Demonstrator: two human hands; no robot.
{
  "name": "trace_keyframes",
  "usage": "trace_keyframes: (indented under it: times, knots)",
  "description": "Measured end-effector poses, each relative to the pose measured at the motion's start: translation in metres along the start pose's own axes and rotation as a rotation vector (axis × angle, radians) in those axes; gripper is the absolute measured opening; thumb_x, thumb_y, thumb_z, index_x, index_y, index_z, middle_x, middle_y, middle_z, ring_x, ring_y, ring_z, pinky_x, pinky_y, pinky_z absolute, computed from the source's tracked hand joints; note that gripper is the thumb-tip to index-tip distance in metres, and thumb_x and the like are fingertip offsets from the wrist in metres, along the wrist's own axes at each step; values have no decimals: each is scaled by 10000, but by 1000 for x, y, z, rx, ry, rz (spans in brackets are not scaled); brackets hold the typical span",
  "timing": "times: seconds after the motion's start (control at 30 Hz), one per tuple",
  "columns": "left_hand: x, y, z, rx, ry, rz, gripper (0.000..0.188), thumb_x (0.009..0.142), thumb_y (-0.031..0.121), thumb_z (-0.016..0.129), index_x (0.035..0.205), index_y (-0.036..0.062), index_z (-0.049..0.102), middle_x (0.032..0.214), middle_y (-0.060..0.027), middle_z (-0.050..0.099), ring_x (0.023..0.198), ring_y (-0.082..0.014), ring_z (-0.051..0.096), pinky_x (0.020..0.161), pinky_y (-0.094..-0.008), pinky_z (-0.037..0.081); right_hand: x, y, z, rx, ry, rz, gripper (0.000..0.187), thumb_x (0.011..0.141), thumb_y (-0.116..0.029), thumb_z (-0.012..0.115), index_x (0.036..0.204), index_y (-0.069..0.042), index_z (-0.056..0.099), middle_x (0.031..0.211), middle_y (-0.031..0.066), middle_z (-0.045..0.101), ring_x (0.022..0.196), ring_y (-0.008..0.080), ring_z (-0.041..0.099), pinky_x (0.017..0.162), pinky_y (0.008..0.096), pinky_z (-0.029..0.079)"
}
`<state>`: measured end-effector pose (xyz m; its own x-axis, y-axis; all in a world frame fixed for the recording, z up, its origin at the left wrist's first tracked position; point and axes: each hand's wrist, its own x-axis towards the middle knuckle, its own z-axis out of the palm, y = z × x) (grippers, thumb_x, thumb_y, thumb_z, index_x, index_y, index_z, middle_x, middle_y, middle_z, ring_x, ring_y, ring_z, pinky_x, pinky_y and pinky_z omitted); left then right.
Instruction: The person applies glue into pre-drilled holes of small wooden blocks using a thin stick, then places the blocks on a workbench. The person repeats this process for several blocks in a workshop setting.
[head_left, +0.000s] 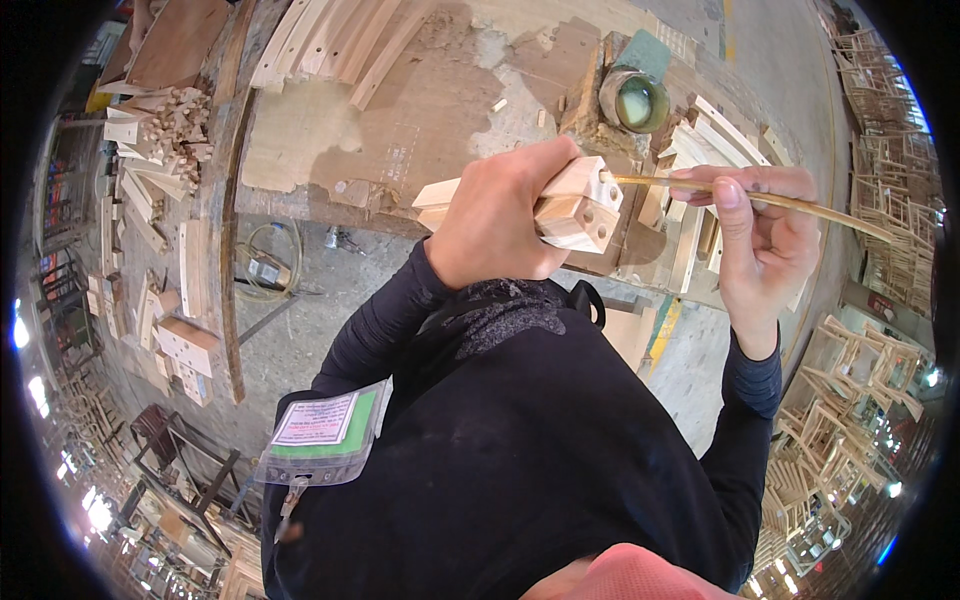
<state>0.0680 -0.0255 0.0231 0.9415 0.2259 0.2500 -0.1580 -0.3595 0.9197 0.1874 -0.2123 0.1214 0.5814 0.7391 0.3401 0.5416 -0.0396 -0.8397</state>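
Observation:
My left hand (505,205) is closed around wooden blocks (585,222) with round holes drilled in their right-hand ends. Their other ends stick out past the wrist side of the hand. Between the thumb and fingers of my right hand (755,225) is a thin yellowish-brown stick (800,204). Its tip meets the upper block's end at one of the holes; how deep it goes I cannot tell. Just beyond the blocks stands a round jar (635,100) with pale liquid in it, on a stained, crusted base.
Wooden strips (330,40) lie at the far left of the cardboard-covered bench (310,150). More wooden pieces (690,235) are under and beside my right hand. A left-hand table carries a heap of small offcuts (175,130) and drilled blocks (187,345). Stacked wooden frames (840,380) stand at the right.

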Motion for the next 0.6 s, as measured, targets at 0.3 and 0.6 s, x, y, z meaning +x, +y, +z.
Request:
trace_keyframes:
  times: [0.3,0.6]
  knots:
    - [-3,2,-1,-2,-2,-7,396,619,66,767,972,71,587,826,-160,644,807,-411,631,664,-425,492,-2,-6,8,101,65,40,140,1000,-21,607,1052,34,489,934,203,710,863,244,743,775,322,618]
    - [-6,0,0,-6,4,-1,415,616,72,774,987,79,587,829,-160,647,806,-415,631,664,-420,491,-6,-8,3,72,78,46,159,998,-18,607,1079,43,484,962,194,662,898,292,744,784,355,639]
